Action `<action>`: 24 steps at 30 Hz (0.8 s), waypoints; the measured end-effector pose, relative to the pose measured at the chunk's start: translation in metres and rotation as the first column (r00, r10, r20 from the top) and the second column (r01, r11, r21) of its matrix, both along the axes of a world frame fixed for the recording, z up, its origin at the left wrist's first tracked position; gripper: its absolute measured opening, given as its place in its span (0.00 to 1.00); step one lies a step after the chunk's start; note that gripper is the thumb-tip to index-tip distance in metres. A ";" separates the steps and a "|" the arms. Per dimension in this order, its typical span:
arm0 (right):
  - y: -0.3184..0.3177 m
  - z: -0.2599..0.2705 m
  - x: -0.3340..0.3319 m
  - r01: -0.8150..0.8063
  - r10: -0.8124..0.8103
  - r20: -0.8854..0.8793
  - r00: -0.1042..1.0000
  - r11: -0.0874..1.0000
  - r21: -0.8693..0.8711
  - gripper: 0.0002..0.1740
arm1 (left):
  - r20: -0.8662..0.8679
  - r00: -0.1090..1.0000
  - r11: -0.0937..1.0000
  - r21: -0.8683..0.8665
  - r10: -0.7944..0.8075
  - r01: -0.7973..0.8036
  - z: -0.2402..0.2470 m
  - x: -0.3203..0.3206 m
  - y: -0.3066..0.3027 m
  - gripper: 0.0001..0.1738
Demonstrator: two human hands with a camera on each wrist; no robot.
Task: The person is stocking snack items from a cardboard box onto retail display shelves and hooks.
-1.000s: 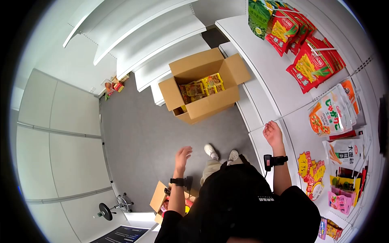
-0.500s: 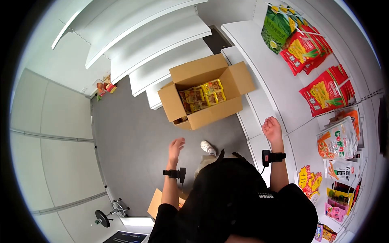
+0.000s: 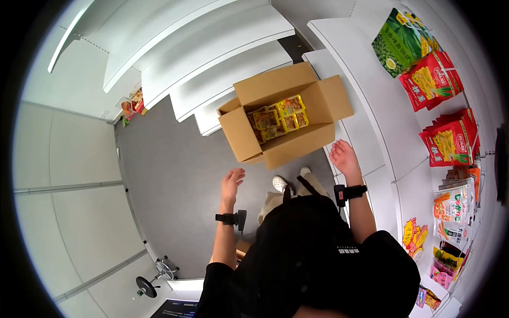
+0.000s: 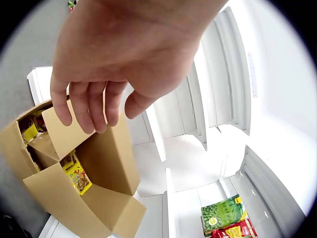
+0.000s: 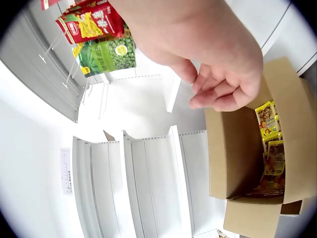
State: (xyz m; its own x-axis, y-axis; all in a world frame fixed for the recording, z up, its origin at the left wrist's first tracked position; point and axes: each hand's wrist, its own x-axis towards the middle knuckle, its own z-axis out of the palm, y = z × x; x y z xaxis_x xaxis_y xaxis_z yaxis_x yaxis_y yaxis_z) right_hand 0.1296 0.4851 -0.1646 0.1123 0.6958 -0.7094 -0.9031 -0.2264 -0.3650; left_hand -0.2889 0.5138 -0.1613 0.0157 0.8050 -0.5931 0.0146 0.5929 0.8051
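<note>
Open rectangular brown cardboard box (image 3: 299, 146), flaps spread outward, near the left hand (image 3: 231, 183) and right hand (image 3: 344, 156). Inside: several flat, glossy yellow printed packets (image 3: 266, 120), some overlapping, well below the rim.

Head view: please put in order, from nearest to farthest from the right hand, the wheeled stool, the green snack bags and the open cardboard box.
1. Cardboard box: just beyond the right hand, toward its left.
2. Green snack bags: upper right of the view.
3. Wheeled stool: lower left of the view.

Brown box (image 3: 299, 148), yellow packets (image 3: 266, 120), white shelves (image 3: 222, 50)
</note>
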 end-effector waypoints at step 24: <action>0.210 -0.176 -0.147 -0.561 0.542 -0.144 0.828 0.807 -0.184 0.18 | -0.183 0.957 0.960 -0.129 0.225 -0.250 0.042 0.017 0.072 0.17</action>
State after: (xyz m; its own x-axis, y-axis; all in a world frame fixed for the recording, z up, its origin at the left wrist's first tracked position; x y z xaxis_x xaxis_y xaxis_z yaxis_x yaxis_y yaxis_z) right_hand -0.0172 0.6953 -0.3404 -0.3085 0.4571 -0.8342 -0.6267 -0.7574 -0.1832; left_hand -0.2715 0.5858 -0.1195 -0.2734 0.6756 -0.6847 -0.0159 0.7086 0.7055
